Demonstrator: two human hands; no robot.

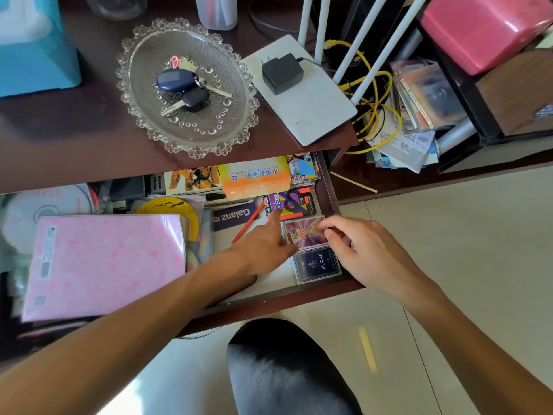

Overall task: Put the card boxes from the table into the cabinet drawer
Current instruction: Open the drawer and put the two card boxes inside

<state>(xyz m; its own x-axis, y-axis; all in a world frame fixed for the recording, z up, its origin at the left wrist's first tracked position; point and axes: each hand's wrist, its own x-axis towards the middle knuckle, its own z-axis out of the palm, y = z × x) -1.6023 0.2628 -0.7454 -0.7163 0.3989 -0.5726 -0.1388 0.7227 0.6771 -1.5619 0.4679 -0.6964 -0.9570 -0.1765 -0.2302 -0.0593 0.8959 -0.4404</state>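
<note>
In the open drawer (330, 187), 3 card boxes lie along the right side. The right hand (363, 250) pinches the middle box (303, 233); the left hand (263, 245), seemingly empty, points its forefinger at the purple box (291, 203).

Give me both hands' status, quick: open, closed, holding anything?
Left hand: open, index finger extended toward the purple card box in the drawer, holding nothing.
Right hand: fingers pinched on the reddish card box.
</note>
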